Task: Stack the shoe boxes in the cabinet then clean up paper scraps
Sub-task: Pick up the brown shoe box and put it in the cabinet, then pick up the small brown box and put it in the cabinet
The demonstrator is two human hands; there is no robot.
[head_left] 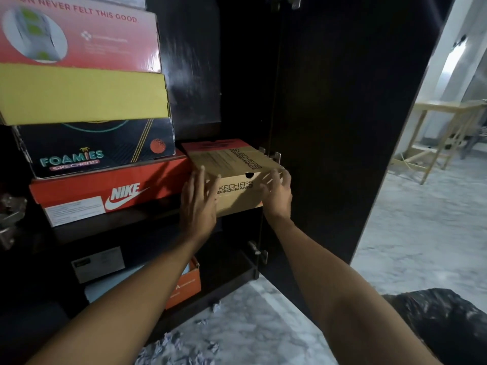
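A brown Skechers Performance shoe box (pixel 232 167) sits end-on on the dark cabinet's middle shelf (pixel 118 222), right of a stack. My left hand (pixel 197 204) lies at the box's front left corner with straight fingers. My right hand (pixel 276 193) is at its front right corner, fingers spread. The stack holds a red Nike box (pixel 105 193) at the bottom, a black Foamies box (pixel 97 148), a yellow box (pixel 84 96) and a pink box (pixel 79 38) on top. Crumpled paper scraps (pixel 171 346) lie on the floor in front of the cabinet.
The cabinet's open door (pixel 342 114) stands just right of the box. An orange box (pixel 184 283) and a labelled box (pixel 100 264) occupy the lower shelf. A black bag (pixel 442 320) lies at bottom right. A wooden table (pixel 448 127) stands far right on the marble floor.
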